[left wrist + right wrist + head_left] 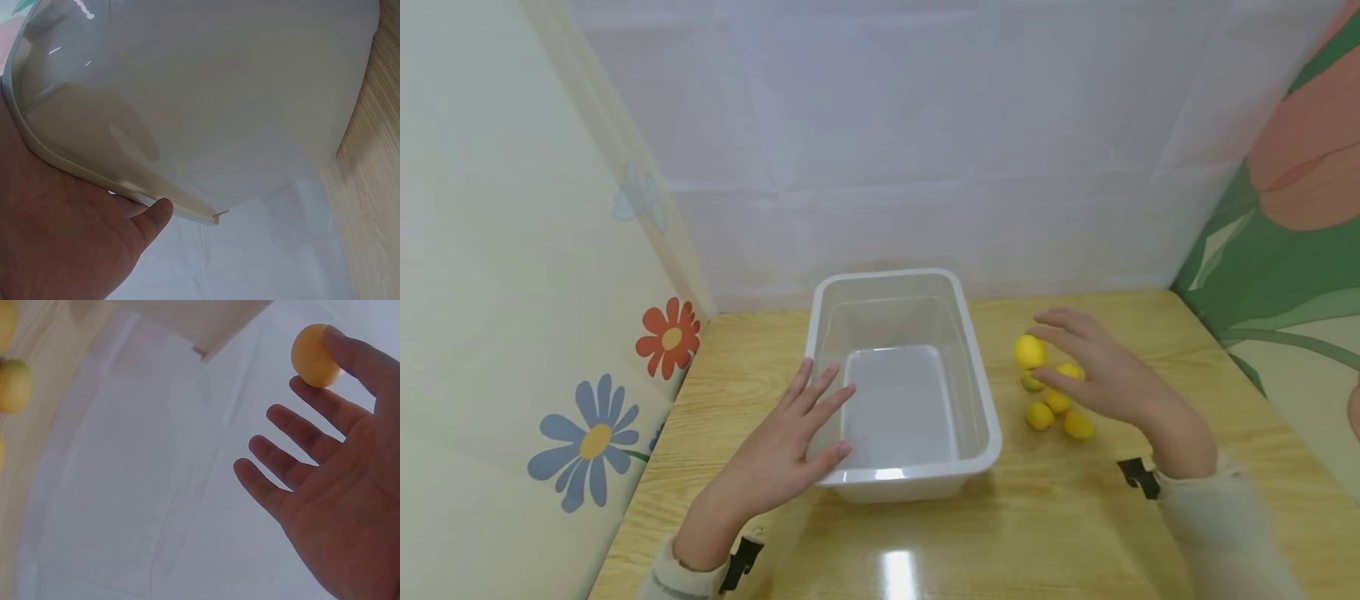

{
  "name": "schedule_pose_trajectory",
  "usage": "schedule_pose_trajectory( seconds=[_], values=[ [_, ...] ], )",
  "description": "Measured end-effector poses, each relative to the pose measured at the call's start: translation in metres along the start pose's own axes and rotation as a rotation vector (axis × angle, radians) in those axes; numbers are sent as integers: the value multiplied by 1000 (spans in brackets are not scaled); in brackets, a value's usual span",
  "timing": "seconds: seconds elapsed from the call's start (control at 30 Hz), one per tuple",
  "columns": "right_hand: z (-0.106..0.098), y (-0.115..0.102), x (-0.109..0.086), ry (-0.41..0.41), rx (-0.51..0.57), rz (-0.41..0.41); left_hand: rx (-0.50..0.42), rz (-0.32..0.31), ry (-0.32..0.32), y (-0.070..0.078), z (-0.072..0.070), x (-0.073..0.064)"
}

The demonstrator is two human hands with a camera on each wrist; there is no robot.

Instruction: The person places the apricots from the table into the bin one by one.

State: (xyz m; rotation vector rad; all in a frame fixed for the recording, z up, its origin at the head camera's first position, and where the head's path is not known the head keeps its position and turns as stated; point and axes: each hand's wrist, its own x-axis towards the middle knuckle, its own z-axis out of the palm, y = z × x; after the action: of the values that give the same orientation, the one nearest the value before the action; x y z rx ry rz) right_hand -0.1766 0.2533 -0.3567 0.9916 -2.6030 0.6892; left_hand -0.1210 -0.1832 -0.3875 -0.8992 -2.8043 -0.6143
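Observation:
A yellow lemon [1029, 352] is pinched between the thumb and index finger of my right hand [1101, 367], the other fingers stretched out. The right wrist view shows the same lemon [314, 356] at the fingertips, raised off the table. Under and beside that hand lie several more lemons [1039, 415] in a loose group. To their left stands a deep white plastic basin [889, 475] with nothing in it. My left hand [782, 446], fingers spread and straight, lies over the basin's left rim. From the left wrist, the rim [75, 172] runs right along that hand.
The basin stands on a wood-grain table [1037, 533]. A white sheet [880, 142] closes off the back. Side panels rise left and right, the left one with painted flowers [597, 442], the right one with large leaves [1292, 267].

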Motion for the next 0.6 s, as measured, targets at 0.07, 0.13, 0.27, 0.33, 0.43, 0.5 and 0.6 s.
schedule_pose_trajectory(
  seconds=[0.07,0.13,0.27,0.33,0.43,0.5,0.6],
  values=[
    [1,-6,3,-14,21,3,-3,-2,-2,1,-1,0],
    [3,-11,6,-23,27,-2,-7,-4,-2,1,-1,0],
    [6,-21,12,-45,42,-11,-9,-3,-2,2,-1,0],
    [8,-26,16,-52,52,-29,-10,-3,-3,2,-1,0],
    [13,-33,21,-57,55,-68,-10,-2,-4,1,-1,0],
    [16,-37,25,-60,57,-94,-9,1,-3,1,-1,0],
    [22,-43,30,-61,69,-122,-12,1,0,1,-1,0]
  ],
)
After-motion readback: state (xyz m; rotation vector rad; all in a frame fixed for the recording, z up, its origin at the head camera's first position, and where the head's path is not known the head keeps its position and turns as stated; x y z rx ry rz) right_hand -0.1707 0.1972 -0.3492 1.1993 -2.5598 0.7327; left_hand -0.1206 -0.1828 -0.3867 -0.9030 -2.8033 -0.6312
